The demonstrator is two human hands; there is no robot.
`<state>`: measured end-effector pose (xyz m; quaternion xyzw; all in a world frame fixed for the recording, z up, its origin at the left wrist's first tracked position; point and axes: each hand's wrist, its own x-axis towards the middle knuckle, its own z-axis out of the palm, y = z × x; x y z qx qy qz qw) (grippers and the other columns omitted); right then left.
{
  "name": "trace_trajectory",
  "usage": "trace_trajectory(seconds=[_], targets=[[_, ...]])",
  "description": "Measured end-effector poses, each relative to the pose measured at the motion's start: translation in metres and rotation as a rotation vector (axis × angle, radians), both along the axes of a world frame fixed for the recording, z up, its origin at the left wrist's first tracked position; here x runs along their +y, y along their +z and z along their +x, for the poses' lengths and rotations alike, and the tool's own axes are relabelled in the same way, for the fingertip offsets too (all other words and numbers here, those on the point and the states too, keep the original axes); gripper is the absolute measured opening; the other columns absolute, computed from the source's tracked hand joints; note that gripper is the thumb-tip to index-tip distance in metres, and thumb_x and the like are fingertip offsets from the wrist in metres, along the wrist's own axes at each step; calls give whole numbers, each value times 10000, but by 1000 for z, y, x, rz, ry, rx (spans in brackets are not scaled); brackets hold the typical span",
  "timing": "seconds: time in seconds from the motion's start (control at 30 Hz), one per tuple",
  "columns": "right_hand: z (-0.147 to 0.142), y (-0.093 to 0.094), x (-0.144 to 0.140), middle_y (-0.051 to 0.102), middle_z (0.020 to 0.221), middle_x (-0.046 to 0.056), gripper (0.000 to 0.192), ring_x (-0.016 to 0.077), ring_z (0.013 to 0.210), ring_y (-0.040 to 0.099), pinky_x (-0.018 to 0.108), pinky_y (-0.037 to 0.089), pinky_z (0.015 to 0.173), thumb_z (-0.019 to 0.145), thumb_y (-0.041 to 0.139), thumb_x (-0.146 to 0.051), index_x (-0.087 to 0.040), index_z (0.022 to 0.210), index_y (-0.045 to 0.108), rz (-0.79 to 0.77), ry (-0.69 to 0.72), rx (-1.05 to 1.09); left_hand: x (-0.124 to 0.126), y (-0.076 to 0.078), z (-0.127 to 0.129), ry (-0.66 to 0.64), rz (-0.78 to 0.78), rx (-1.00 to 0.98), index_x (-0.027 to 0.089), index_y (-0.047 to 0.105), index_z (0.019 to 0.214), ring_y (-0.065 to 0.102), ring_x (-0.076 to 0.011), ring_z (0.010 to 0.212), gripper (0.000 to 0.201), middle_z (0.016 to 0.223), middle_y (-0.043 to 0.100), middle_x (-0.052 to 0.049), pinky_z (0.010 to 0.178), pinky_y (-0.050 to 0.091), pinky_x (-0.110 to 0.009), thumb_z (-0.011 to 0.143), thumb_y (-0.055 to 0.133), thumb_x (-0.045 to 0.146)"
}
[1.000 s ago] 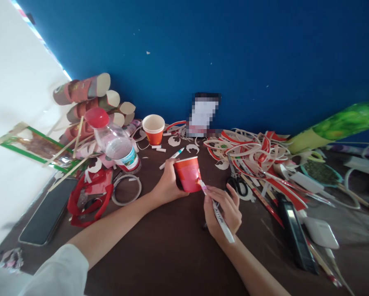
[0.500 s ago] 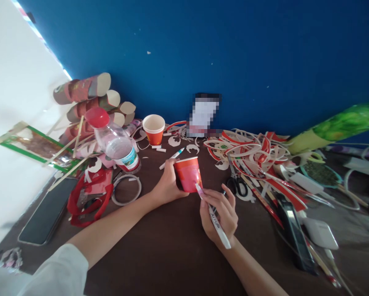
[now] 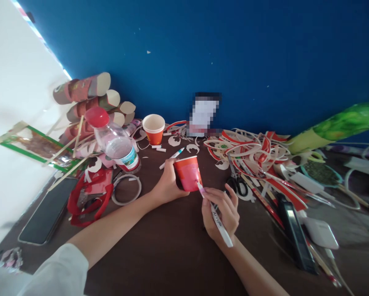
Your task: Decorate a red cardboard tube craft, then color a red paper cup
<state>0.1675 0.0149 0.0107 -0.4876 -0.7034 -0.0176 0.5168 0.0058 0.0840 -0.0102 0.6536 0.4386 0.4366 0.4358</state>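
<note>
Head view: the left hand [image 3: 169,183] has its grip wrapped around a red cup [image 3: 188,174], tilted over the surface [image 3: 150,255]. The right hand [image 3: 221,211] grasps a white marker [image 3: 220,226]. Its tip has shifted slightly upward along the cup's lower side while the cup stays put, so colouring seems under way.

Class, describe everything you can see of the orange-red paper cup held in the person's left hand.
The tapered orange-red cup, apparently paper, has a pale rim and a broad pinkish-red area across its side, with orange above. It leans slightly, rim toward the left, gripped by the left hand. The tip of a slim white marker, held in the right hand, appears to touch its lower right side. Whether its base touches the dark brown tabletop is unclear.
</note>
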Motion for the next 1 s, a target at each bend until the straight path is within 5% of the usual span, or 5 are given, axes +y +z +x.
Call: trace_trajectory(seconds=[1.0], targets=[[4,1,-3,687,752,-35,160,155,684,673,496,386,1026,766,581,-78,-227,815,614,13,45,2,-1,7,0,59,29,81,207,246,1224,543,-271,1018,896,1107,464,-82,889,483,-452,531,812,167]])
